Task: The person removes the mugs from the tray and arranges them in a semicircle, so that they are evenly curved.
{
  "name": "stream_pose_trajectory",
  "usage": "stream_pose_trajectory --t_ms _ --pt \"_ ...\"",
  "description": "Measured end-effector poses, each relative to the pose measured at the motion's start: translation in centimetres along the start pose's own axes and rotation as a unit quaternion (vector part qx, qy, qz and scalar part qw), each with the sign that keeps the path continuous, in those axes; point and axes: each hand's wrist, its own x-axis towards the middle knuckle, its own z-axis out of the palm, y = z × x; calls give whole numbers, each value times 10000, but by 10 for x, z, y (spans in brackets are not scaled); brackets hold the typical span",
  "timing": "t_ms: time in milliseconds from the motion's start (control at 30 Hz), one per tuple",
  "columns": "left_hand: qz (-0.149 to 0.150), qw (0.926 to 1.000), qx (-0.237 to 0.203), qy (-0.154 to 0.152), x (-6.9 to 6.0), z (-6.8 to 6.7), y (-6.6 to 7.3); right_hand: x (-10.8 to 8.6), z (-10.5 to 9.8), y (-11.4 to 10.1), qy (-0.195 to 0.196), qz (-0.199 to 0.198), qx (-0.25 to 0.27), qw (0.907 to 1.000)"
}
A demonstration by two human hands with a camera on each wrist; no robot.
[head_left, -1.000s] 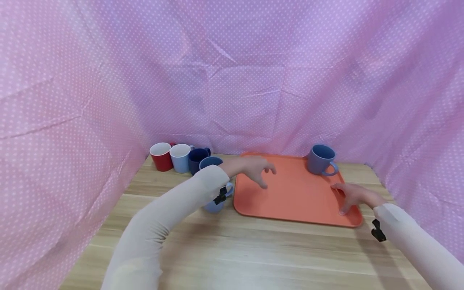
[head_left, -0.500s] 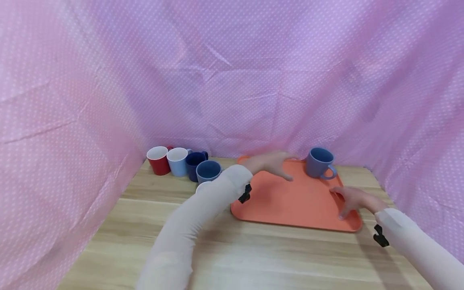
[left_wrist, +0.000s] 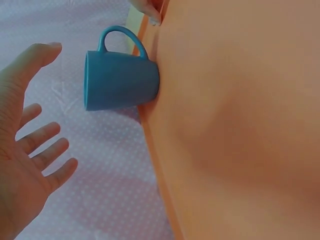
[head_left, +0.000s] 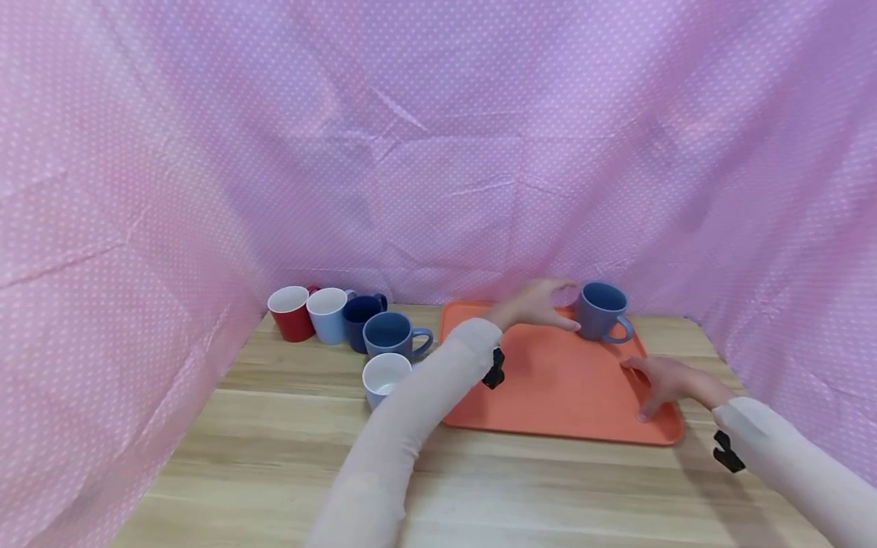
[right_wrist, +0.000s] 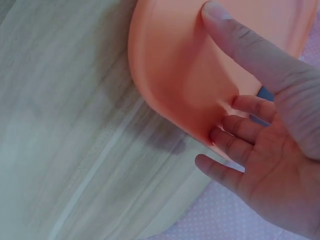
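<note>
A blue-grey mug (head_left: 594, 318) stands upright near the back right corner of the orange tray (head_left: 548, 388). Just left of it is my left hand (head_left: 537, 304), thumb and fingers spread toward the mug. In the left wrist view a gap separates that hand (left_wrist: 25, 160) from the mug (left_wrist: 122, 80), whose handle points away from it. My right hand (head_left: 671, 379) rests at the tray's right side. The right wrist view has its thumb over the tray surface (right_wrist: 170, 60) and relaxed fingertips at the rim, not curled round it.
On the table's left, a red mug (head_left: 293, 320), a light blue mug (head_left: 327, 320), a navy mug (head_left: 358, 323) and a second blue-grey mug (head_left: 387, 339) stand close together. A pale mug (head_left: 384, 377) is partly behind my left sleeve. Pink dotted cloth (head_left: 452, 190) hangs behind.
My left hand has moved right across the tray to beside the blue-grey mug, uncovering mugs on the left. The right hand stays at the tray's right side.
</note>
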Motion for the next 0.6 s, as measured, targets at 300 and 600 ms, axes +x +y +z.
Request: stream_pose_trajectory --t_ms 300,600 --pt "-204 9980 -394 456 27 25 -2 3 0 2 -24 39 -70 10000" --pt "-415 9951 -578 684 49 46 -7 1 0 -1 46 39 -71 10000"
